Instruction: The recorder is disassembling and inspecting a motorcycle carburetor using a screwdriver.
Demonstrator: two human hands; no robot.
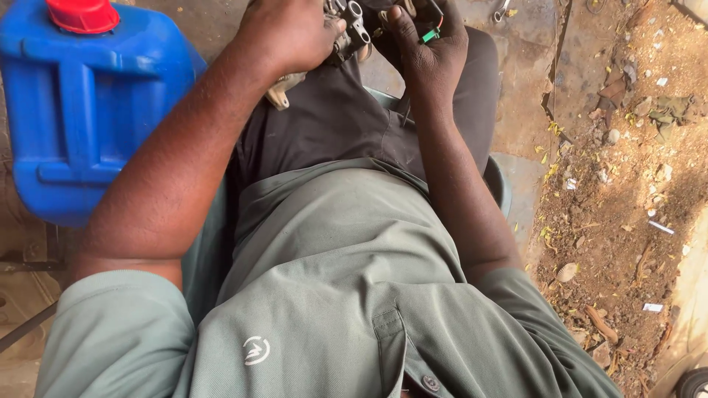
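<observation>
Left hand closed over a small grey metal mechanical part held above the lap, at the top edge of view; right hand curled around its far side, thumb pressed against a dark piece carrying a small green connector and red wire. Judged mid-way at best: part off any machine and under handling, green connector apparently attached, no tool in either hand, finished state not discernible with much of the part cut off by the frame. Blue plastic jerrycan with red cap close by the left arm; littered bare ground on the right.
</observation>
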